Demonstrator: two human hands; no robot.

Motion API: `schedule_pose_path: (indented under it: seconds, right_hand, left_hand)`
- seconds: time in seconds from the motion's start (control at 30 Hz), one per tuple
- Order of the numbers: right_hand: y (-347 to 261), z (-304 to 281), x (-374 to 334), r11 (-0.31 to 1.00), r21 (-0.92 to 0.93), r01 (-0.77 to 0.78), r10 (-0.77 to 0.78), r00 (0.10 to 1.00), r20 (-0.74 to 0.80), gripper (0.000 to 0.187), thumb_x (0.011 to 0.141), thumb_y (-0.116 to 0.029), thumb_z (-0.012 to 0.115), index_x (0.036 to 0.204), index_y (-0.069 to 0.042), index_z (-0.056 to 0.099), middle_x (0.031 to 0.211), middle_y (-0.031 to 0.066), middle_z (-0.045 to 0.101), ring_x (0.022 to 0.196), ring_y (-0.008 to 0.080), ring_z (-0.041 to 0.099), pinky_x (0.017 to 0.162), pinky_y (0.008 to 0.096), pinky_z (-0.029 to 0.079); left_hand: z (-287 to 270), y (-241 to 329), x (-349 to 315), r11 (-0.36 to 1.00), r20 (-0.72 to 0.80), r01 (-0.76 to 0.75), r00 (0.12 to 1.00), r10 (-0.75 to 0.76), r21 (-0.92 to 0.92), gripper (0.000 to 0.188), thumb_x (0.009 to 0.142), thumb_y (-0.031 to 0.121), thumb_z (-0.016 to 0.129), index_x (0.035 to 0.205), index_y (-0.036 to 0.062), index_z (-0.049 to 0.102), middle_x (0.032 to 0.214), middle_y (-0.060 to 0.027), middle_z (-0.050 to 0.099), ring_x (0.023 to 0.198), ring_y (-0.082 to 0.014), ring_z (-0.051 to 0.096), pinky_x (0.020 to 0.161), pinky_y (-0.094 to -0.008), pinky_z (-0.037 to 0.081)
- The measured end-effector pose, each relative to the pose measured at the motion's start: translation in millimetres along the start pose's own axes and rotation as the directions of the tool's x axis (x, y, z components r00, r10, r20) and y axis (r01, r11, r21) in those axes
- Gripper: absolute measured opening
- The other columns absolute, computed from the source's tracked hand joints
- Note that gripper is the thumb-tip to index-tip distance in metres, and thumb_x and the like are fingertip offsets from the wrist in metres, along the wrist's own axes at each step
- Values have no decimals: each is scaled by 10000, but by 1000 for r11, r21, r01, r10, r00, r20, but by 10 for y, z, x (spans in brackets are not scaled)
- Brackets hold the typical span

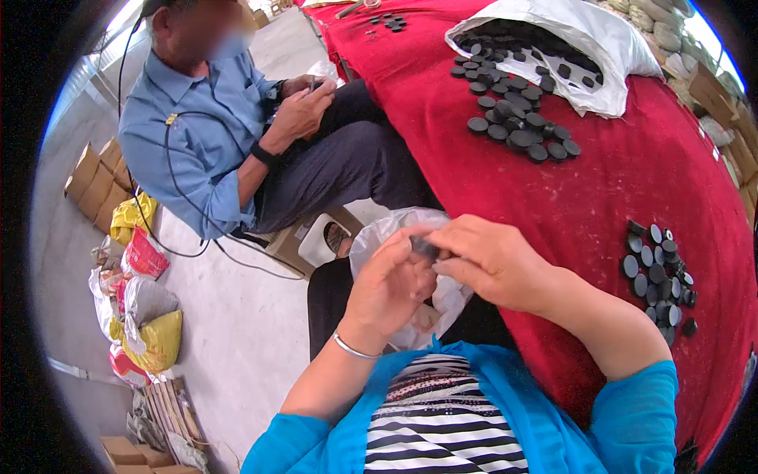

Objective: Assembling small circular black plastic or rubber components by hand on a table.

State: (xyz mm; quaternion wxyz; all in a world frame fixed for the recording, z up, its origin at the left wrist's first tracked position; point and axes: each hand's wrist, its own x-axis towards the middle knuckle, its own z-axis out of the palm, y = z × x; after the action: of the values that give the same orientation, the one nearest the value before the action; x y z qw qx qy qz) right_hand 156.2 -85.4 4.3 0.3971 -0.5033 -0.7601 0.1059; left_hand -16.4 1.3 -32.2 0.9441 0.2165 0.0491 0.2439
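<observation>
While stuffed sacks [154,340] crowd the floor [229,324] at far left, a co-worker [181,130] sits facing the table side, both hands around something too hidden to name. Moving right, here's your left hand [391,288], palm turned inward, fingers curled around a small black piece [424,246] over a white plastic bag [454,308]. And in comes your right hand [493,261] from the other side, fingers bent in against the piece; blur and overlap mean I can't tell whether they truly pinch it. The danger here? If one hand eased off too soon, the piece could pop loose and drop into the bag, or past it. Further right, black discs [521,139] spread before the open mouth of a white sack [588,28] on the red-draped table [489,197]; a knock to that sack might tip more out. At far right, a smaller pile [657,273] lies near your right elbow, where a careless backward swing could scatter it.

Room, then: on the left, the co-worker's knees hem you in; the table's edge runs close by your hands; between the two disc groups stretches a broad red expanse.
</observation>
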Motion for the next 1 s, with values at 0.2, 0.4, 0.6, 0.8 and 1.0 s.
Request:
schedule_pose_path:
  seconds: [0.2,0.4,0.6,0.8,1.0]
  right_hand:
    - [53,-36,-14,996,-57,-65,67,997,30,199,855,-119,620,1028,-21,631,965,153,619,854,334,622,727,393,513]
    - [136,-173,25,984,-116,-136,132,990,-41,168,838,-99,628,985,-18,630,942,141,620,853,323,617,733,389,514]
    - [653,-575,-52,926,-212,-311,233,916,-328,241,824,-171,624,1015,-25,612,1046,164,600,1017,333,568,860,403,481]
    - [1151,-918,-58,611,-413,-676,512,734,-446,462,780,-250,682,1191,-64,587,1323,203,478,1212,383,469,1008,458,394]
    - [1507,-1095,4,553,-362,-751,626,660,-414,529,787,-293,677,1258,-88,551,1351,212,457,1238,385,449,1030,436,378]
  left_hand:
    - [-471,155,28,-77,-147,166,966,212,983,368,833,132,607,1171,0,546,957,-156,624,714,-244,629,674,-339,503]
    - [-710,148,79,-294,-71,144,967,243,945,342,789,101,670,1099,-20,592,1009,-196,623,819,-282,652,719,-344,522]
    - [-65,236,954,-373,458,-325,813,359,869,217,814,66,640,1018,-1,605,979,-159,636,837,-276,639,740,-335,507]
    - [-143,221,1950,-622,554,-307,794,250,721,420,844,291,642,1123,-17,581,1185,-208,565,1099,-370,542,944,-431,432]
    - [-221,118,2109,-770,440,-164,883,164,617,619,848,417,617,1295,12,478,1339,-209,452,1261,-360,410,1045,-459,330]
